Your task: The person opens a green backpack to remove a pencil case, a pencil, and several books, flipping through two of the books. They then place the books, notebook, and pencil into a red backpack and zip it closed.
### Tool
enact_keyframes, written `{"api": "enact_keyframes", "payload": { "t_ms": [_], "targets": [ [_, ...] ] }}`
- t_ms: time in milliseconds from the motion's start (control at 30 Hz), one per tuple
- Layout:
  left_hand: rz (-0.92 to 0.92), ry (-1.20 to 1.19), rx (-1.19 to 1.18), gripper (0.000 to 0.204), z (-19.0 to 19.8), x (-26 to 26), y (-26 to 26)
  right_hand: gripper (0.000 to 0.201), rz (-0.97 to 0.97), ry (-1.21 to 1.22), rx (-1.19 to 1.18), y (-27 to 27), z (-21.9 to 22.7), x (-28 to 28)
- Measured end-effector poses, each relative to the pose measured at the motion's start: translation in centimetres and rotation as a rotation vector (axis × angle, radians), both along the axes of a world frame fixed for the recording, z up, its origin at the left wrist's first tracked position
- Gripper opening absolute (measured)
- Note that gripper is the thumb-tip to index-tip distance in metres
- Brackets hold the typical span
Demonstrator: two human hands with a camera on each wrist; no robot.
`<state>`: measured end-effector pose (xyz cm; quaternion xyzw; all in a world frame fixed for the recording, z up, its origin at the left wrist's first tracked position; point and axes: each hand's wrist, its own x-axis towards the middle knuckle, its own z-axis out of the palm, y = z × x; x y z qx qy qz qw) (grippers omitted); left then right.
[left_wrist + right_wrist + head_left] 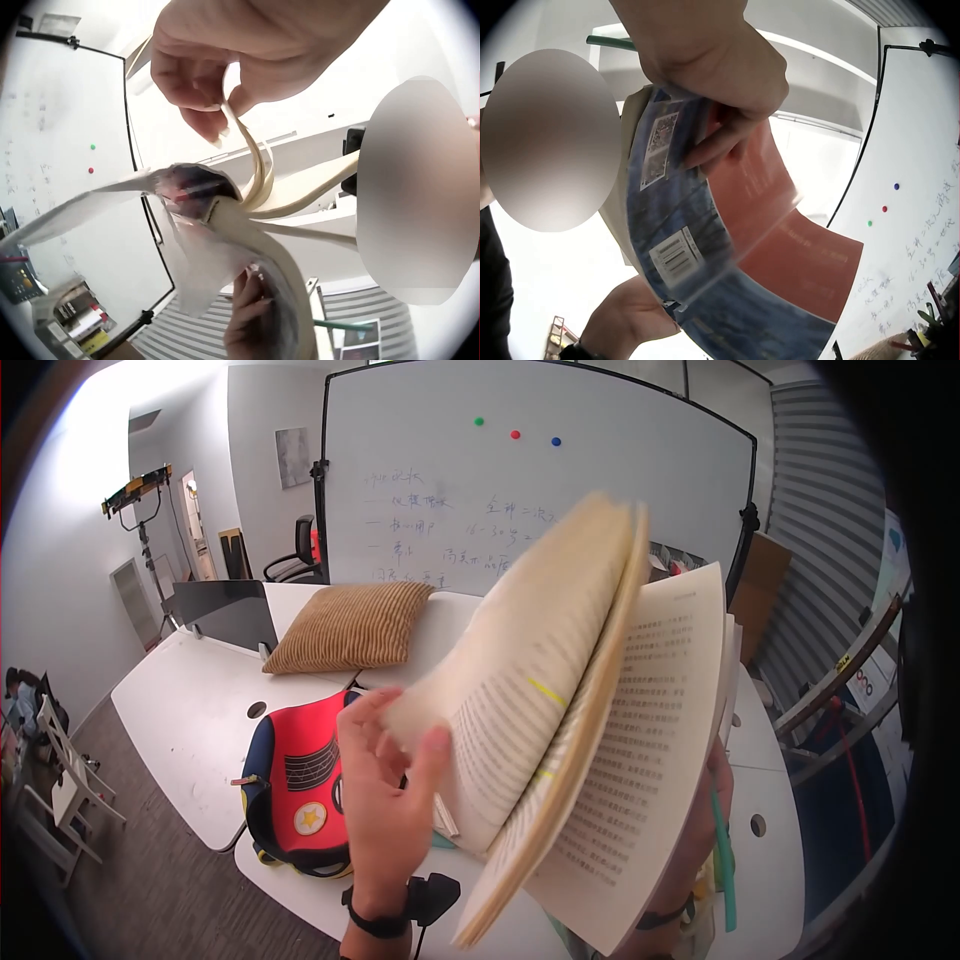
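A thick paperback book (650,730) stands spread in front of me, its printed pages bearing yellow highlighter marks. My left hand (390,810) is at its left side; in the left wrist view, thumb and fingers pinch the edge of a bundle of bent pages (259,161). My right hand (712,67) grips the book's other side from behind, mostly hidden by pages in the head view. Seen from the right wrist, its fingers lie over the blue back cover (682,217), which has a barcode and clear plastic over it, next to a red flap (810,255).
On the white table (190,730) lie a red and navy bag (310,760) with a star patch and a brown corduroy cushion (350,625). A green strip (723,870) shows by the right hand. Behind stands a whiteboard (420,450) with writing and magnets.
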<state>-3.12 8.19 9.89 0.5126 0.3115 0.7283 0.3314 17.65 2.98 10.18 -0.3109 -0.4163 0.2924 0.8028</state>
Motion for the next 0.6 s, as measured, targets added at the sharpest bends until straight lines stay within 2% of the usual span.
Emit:
{"api": "enact_keyframes", "payload": {
  "t_ms": [33,133,167,233,300,333,367,400,433,467,567,600],
  "targets": [
    [0.122,0.173,-0.028,0.065,0.2,-0.1,-0.2,0.051,-0.007,0.006,-0.005,0.0,0.0,0.0],
    [0.670,0.778,0.168,0.066,0.3,0.1,0.0,0.051,-0.080,0.009,-0.001,-0.4,0.4,-0.7],
    [0.507,0.789,0.229,0.064,0.3,-0.4,0.2,0.049,-0.084,0.003,0.006,-0.4,0.5,-0.8],
    [-0.099,0.703,0.238,0.061,0.5,-1.5,0.0,0.046,-0.097,-0.005,0.016,-0.4,0.8,-0.8],
    [-0.412,0.729,0.287,0.065,0.9,-1.5,-0.4,0.047,-0.112,-0.061,0.036,-0.3,0.7,-0.5],
    [-0.423,0.811,0.337,0.073,1.2,-1.1,-0.5,0.048,-0.120,-0.090,0.045,-0.3,0.5,-0.3],
    [-0.433,0.892,0.388,0.081,1.4,-0.7,-0.6,0.049,-0.179,-0.229,0.069,-0.1,-0.1,0.3],
    [-0.440,0.971,0.440,0.091,1.5,-0.2,-0.6,0.045,-0.083,-0.117,0.132,0.3,-0.5,0.5],
    [-0.429,0.948,0.430,0.108,1.1,0.3,-0.7,0.041,0.012,-0.004,0.193,0.7,-0.8,0.7],
    [-0.420,0.933,0.436,0.106,1.0,0.5,-0.8,0.041,0.032,-0.014,0.182,0.4,-0.9,0.9],
    [-0.399,0.905,0.422,0.097,1.3,0.7,-1.0,0.043,-0.063,-0.065,0.140,0.2,-0.7,0.4],
    [-0.397,0.904,0.397,0.094,1.5,0.5,-1.1,0.045,-0.054,-0.012,0.094,-0.2,0.1,-0.1]
  ]
}}
